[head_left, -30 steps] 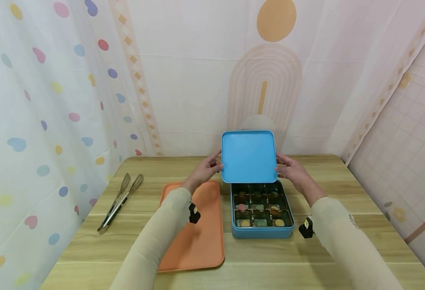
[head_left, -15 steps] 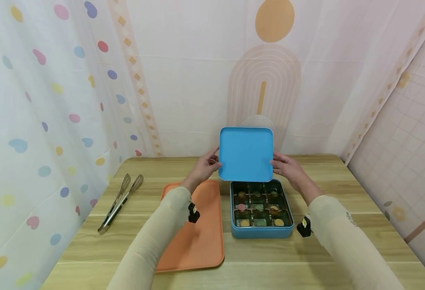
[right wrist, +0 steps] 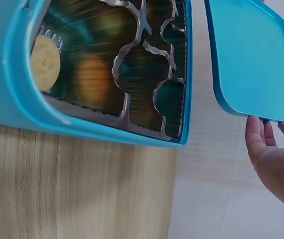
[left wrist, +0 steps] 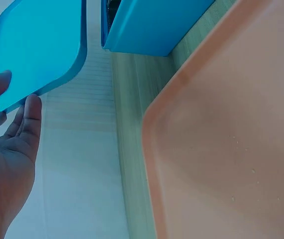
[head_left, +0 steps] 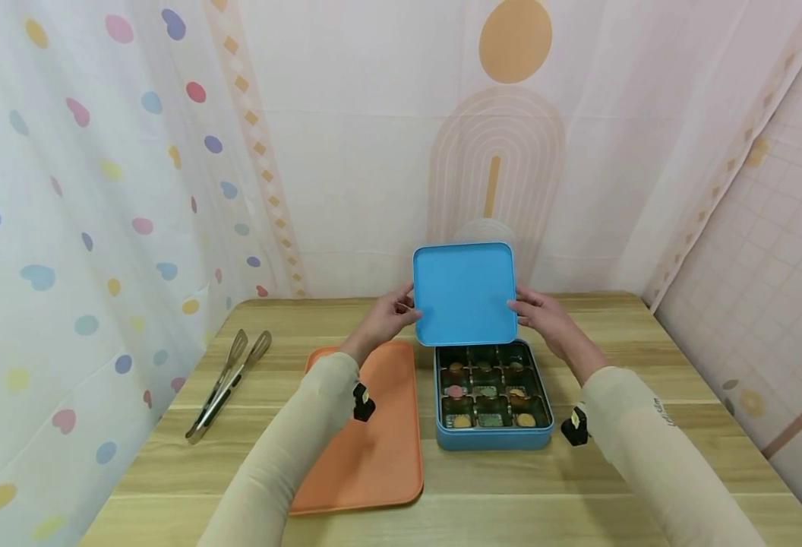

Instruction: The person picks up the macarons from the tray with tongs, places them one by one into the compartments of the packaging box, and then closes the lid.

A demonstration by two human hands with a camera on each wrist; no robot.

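Note:
Between both hands a blue lid [head_left: 465,295] is held up and tilted, its inner face toward me, above the far edge of the blue tin [head_left: 495,439]. My left hand [head_left: 385,319] grips the lid's left side, thumb on the inner face in the left wrist view. On the opposite side my right hand [head_left: 544,317] holds the rim between thumb and fingers. In the tin a dark divided insert has several compartments with small round pieces, among them a pink piece [head_left: 455,391] and a pale yellow cookie-like piece [right wrist: 46,62]. The right wrist view shows the lid apart from the tin.
An orange tray [head_left: 380,463] lies left of the tin, under my left forearm. Metal tongs [head_left: 226,387] with slotted ends rest farther left on the wooden table [head_left: 483,501]. A patterned curtain [head_left: 346,152] hangs behind the table's back edge.
The lid and both hands have shifted slightly left over the last second. The lid rose a little, then dipped again. The tin, tray and tongs have stayed in place.

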